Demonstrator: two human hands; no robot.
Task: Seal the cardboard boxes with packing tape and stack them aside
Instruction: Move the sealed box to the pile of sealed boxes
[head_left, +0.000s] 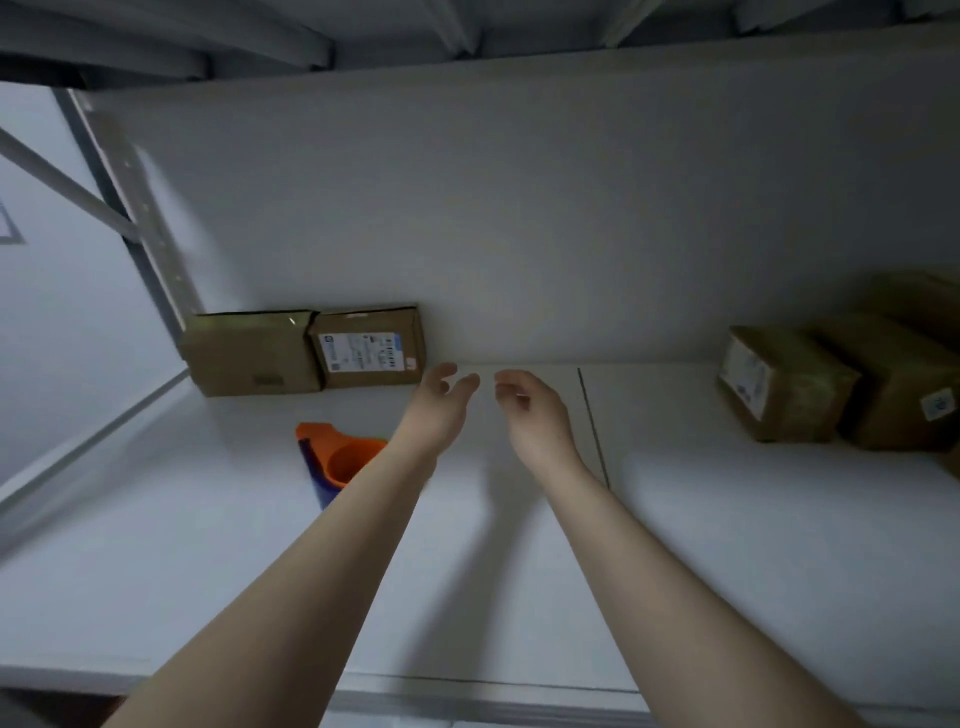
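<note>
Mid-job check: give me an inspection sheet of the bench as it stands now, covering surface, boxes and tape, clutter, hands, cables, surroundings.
Surface: white tabletop, with a thin seam running front to back.
Job's things: plain box and labelled box side by side at the rear left, against the wall; right boxes grouped at the right edge; too dim to tell whether they are taped. Orange tape dispenser, likely that, partly hidden behind the left forearm.
Clutter: nothing seen.
Grippers: left hand and right hand open, holding nothing, close together above the surface.
Cables: nothing seen.
Surroundings: white wall; metal rack upright at left.
</note>
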